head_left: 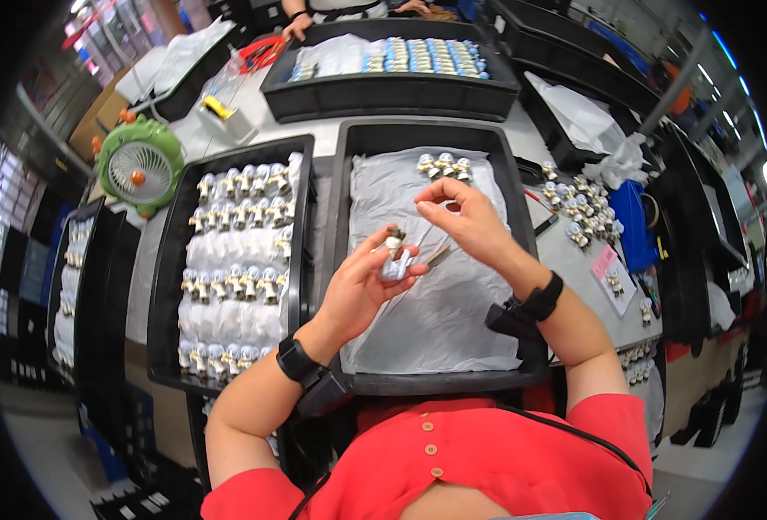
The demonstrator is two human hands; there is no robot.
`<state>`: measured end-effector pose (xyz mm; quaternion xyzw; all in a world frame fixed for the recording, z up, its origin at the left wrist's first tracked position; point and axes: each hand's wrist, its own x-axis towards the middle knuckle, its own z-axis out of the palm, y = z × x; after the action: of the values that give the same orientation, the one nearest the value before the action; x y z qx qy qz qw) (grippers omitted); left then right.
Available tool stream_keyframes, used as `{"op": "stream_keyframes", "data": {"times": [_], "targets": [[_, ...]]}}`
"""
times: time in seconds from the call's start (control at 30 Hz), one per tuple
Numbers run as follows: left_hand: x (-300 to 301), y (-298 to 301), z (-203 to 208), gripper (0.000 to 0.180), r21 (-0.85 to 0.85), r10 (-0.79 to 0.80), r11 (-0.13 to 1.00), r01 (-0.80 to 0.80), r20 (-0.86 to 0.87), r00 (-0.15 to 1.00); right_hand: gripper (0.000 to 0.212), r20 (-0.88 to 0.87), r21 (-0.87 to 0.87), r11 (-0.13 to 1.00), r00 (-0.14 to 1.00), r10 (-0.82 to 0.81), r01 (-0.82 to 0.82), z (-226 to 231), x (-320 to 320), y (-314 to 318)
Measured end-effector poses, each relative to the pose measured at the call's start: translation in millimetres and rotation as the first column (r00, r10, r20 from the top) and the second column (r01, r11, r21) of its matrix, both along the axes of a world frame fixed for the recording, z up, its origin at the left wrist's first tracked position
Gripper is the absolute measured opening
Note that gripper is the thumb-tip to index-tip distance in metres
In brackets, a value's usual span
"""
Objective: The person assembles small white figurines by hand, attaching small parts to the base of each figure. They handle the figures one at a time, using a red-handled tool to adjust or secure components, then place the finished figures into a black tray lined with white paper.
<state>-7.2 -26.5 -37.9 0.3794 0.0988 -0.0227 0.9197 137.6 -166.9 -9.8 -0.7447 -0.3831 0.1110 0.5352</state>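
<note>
My left hand (364, 286) is closed around a small figurine (393, 244) with a white body and a pale blue-grey part, tilted in the fingertips. To its right hovers my right hand (470, 227), thumb and forefinger pinched together; whether something tiny is between them I cannot make out. A thin pointed piece (438, 253) shows between the two hands, too indistinct to name. Both hands are above a black tray (343, 204) lined with white paper (435, 325). A small group of similar figurines (445, 165) lies at the tray's far end.
On the left, a black tray (167, 290) carries rows of figurines, beside a green fan (139, 169). Loose figurines (584, 206) are piled at right near a blue bin (633, 227) and a pink-and-white card (608, 270). Across the table, another person's hand (297, 26) touches a filled tray (383, 106).
</note>
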Motion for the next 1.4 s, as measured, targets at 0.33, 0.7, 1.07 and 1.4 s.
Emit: {"op": "stream_keyframes", "data": {"times": [0.33,0.7,1.07,1.4], "targets": [[6.6,-2.7,-0.3,0.038,0.090,-0.015,0.996,0.016,-0.014,1.000,0.013,0.271,-0.079,0.872,0.852,-0.447,0.482,-23.6,112.7,-148.2],[6.3,-0.5,1.5,0.048,0.145,0.002,0.989,-0.001,-0.009,1.000,0.022,0.478,-0.503,0.757,0.864,-0.158,0.417,-111.1,97.5,-200.6],[2.7,-1.9,0.7,0.056,0.349,0.052,0.937,-0.024,-0.072,0.996,0.037,-0.263,0.068,0.995,0.964,-0.048,0.068,26.1,11.3,-69.3],[2.4,-2.8,-4.4,0.041,0.442,0.141,0.892,-0.094,-0.074,0.987,0.038,0.050,-0.292,0.922,0.958,0.281,-0.255,8.3,-33.5,-18.8]]}}
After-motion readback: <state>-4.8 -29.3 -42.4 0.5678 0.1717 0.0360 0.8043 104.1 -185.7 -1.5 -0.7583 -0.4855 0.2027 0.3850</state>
